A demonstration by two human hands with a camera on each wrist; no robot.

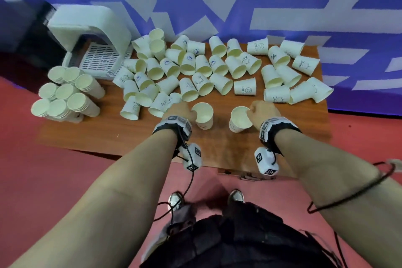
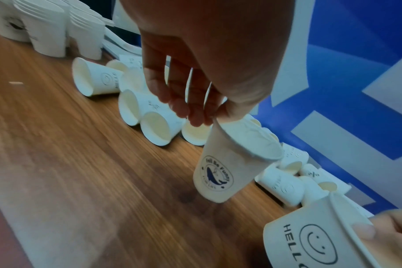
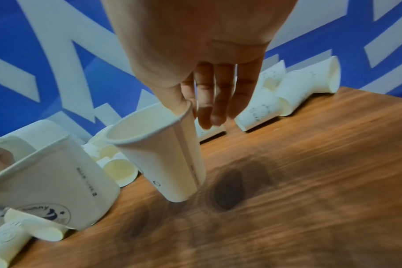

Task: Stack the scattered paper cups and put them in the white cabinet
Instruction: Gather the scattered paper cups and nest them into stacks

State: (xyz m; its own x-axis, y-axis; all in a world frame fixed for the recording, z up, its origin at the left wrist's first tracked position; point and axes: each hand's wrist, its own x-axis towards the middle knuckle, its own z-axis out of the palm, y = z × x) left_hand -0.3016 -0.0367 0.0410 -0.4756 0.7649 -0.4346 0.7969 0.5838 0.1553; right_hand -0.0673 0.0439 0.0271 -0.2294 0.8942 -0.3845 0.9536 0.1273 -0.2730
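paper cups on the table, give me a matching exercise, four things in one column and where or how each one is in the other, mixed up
Things
1. whale-logo cup
2. HELLO smiley cup
3. stacked cups
4. white cabinet

States
A. far left corner of the table
B. pinched at the rim by the left hand
C. upright columns at the left end
D. pinched at the rim by the right hand

Pairs: 1-B, 2-D, 3-C, 4-A
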